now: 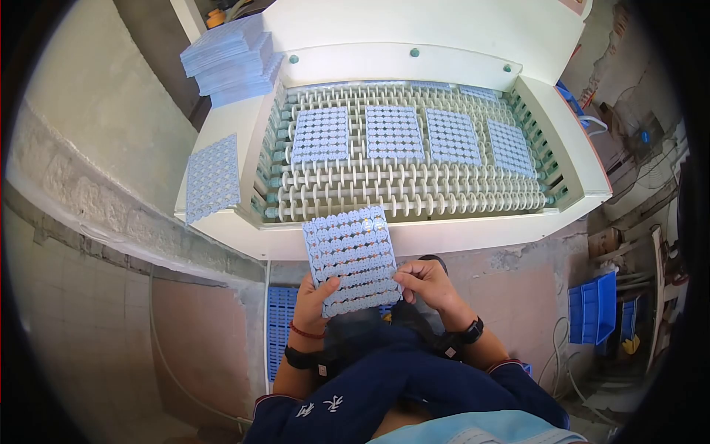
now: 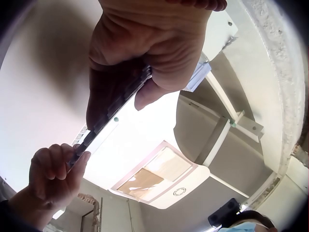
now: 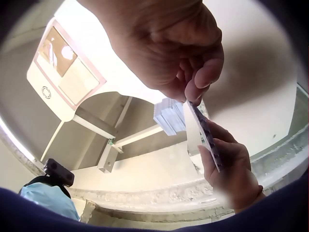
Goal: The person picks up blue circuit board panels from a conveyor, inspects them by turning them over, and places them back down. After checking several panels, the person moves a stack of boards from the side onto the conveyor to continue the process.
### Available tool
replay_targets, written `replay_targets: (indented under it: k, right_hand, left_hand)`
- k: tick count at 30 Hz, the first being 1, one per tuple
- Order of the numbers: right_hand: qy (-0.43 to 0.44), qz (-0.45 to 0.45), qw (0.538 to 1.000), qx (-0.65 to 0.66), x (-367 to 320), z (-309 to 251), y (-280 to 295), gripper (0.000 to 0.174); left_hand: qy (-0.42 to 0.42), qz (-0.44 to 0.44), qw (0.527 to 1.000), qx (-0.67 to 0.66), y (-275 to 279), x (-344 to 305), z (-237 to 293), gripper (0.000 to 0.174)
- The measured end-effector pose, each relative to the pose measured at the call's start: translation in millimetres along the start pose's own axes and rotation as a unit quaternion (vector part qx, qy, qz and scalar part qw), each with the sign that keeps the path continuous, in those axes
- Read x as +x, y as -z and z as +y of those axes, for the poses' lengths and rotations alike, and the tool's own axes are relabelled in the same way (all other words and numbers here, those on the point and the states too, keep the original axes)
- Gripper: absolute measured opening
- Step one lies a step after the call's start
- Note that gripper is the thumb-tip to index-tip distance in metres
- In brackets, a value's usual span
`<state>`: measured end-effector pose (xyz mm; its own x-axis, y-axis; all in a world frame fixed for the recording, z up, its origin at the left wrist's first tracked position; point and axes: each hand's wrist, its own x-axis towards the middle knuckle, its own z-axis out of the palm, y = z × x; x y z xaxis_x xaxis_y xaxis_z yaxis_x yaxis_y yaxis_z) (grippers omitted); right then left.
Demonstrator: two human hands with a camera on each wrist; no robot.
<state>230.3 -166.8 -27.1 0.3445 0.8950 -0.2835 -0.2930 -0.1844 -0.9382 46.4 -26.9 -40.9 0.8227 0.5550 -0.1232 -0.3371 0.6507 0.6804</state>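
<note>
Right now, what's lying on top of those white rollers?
Four blue sheets lie side by side on the rollers. A fifth sheet is held in front of them by the left hand and right hand. The cover hides whatever lies farther back.

panel (image 2: 115,107): edge-on, face hidden | stack (image 1: 231,59): sheet count unreadable | machine (image 1: 444,29): top cut off
</note>
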Motion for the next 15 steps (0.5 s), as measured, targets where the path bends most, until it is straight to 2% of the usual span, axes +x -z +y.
replay_targets:
  k: [15]
  right_hand:
    - [0.002,-0.004,1.000,-0.006,-3.1,6.6,6.5,0.017]
  left_hand:
    - [0.022,0.014,1.000,-0.001,2.9,1.3,-5.8,0.037]
